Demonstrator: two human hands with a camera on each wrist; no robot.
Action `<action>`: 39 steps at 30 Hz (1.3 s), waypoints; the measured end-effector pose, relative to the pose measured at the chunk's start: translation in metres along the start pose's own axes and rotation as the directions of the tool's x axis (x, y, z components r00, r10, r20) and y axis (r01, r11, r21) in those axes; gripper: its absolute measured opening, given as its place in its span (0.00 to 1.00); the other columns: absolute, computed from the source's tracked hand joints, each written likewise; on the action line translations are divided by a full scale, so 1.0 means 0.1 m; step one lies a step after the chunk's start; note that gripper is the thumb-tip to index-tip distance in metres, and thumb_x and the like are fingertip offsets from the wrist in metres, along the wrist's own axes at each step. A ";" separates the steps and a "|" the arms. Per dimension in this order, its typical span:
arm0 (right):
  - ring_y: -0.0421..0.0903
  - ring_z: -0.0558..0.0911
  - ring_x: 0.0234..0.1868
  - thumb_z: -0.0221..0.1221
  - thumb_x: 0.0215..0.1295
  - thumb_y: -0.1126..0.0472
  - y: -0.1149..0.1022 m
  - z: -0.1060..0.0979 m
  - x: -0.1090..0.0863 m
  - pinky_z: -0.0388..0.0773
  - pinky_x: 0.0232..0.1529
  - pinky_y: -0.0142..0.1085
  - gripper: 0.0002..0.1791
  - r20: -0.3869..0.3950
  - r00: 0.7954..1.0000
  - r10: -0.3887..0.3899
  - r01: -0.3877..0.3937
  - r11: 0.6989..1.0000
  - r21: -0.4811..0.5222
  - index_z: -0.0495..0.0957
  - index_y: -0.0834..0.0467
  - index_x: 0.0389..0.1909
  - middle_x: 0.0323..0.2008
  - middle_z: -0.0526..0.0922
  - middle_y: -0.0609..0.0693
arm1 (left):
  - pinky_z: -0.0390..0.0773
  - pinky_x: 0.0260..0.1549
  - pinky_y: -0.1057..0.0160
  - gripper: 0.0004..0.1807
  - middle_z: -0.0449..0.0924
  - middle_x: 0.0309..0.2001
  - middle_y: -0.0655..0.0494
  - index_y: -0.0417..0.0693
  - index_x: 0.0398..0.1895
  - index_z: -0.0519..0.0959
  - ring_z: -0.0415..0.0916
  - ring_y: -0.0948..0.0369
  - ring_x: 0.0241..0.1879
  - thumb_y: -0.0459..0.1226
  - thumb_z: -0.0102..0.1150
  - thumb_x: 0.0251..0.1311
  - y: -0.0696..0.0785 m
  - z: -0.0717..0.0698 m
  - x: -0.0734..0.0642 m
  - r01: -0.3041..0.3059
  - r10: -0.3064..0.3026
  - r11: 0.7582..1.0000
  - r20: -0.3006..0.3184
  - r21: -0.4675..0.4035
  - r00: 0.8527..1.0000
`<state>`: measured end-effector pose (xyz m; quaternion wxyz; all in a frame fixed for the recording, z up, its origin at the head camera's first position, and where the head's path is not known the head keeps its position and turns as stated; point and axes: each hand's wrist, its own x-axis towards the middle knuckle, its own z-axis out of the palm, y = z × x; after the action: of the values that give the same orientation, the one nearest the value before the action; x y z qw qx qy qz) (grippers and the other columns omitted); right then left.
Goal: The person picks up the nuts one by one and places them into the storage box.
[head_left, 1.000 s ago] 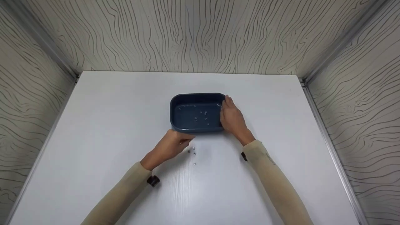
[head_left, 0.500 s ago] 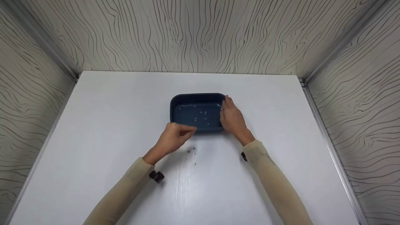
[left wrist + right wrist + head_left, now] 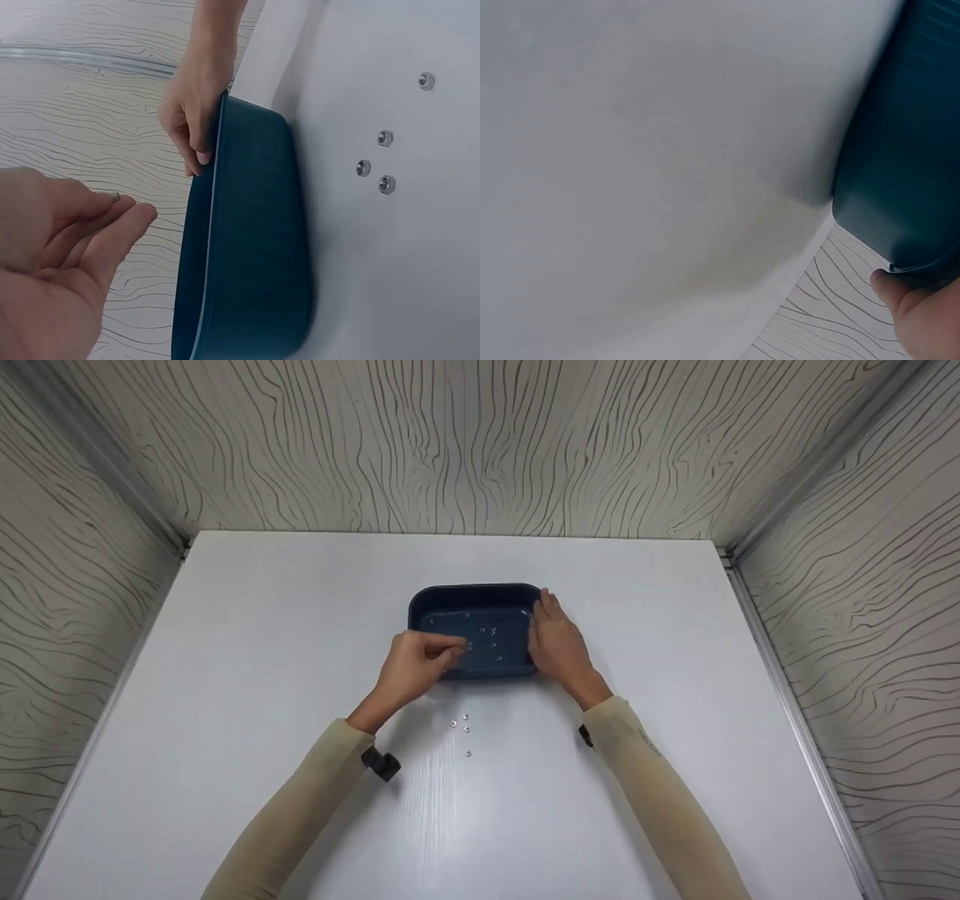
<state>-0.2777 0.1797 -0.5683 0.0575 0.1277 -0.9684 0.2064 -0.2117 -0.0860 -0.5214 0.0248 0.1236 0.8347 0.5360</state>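
Observation:
A dark blue rectangular bin (image 3: 495,671) stands on the white table, with several small metal nuts (image 3: 493,645) scattered on its floor. My left hand (image 3: 409,667) is over the bin's near left part, thumb and fingertips brought together in a pinch. At those fingertips (image 3: 115,198) a small grey bit shows, seemingly a nut mostly hidden by the fingers. My right hand (image 3: 559,645) grips the bin's right wall, fingers along the rim and partly inside, as the left wrist view also shows. Several hex nuts (image 3: 385,138) lie on the table before the bin.
The white table (image 3: 262,622) meets wood-grain patterned panels (image 3: 480,450) at the back and both sides. Metal rails run along the corners. A dark wrist camera (image 3: 382,763) is strapped beneath the left sleeve.
My left hand has risen from just in front of the bin, near the loose nuts, and moved forward over the near rim. The right hand and the bin stay put.

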 end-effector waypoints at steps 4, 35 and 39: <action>0.63 0.62 0.82 0.44 0.82 0.61 0.00 0.01 0.00 0.63 0.81 0.53 0.28 0.000 1.000 -0.004 0.004 1.000 -0.010 0.65 0.76 0.73 0.80 0.59 0.69 | 0.87 0.38 0.68 0.12 0.92 0.48 0.49 0.42 0.52 0.90 0.92 0.55 0.46 0.34 0.65 0.70 -0.01 -0.01 0.05 0.025 -0.025 1.000 -0.025 -0.016 0.999; 0.66 0.64 0.80 0.45 0.81 0.62 0.01 0.00 -0.01 0.66 0.79 0.56 0.27 -0.032 0.999 -0.044 0.044 0.999 0.002 0.66 0.78 0.72 0.78 0.60 0.72 | 0.89 0.48 0.65 0.17 0.84 0.57 0.28 0.25 0.58 0.82 0.90 0.49 0.51 0.24 0.60 0.67 -0.15 0.03 0.47 0.303 -0.396 0.825 -0.105 -0.477 0.912; 0.66 0.63 0.81 0.45 0.82 0.62 0.01 0.01 0.00 0.65 0.80 0.55 0.28 -0.021 0.999 -0.034 0.034 0.999 0.004 0.66 0.77 0.72 0.79 0.60 0.72 | 0.89 0.48 0.65 0.17 0.84 0.57 0.28 0.26 0.58 0.82 0.90 0.48 0.51 0.24 0.60 0.68 -0.15 0.03 0.49 0.306 -0.400 0.834 -0.123 -0.459 0.908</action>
<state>-0.2779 0.1803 -0.5692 0.0708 0.1421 -0.9650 0.2088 -0.2613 -0.0781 -0.5315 0.0606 -0.1003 0.7019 0.7025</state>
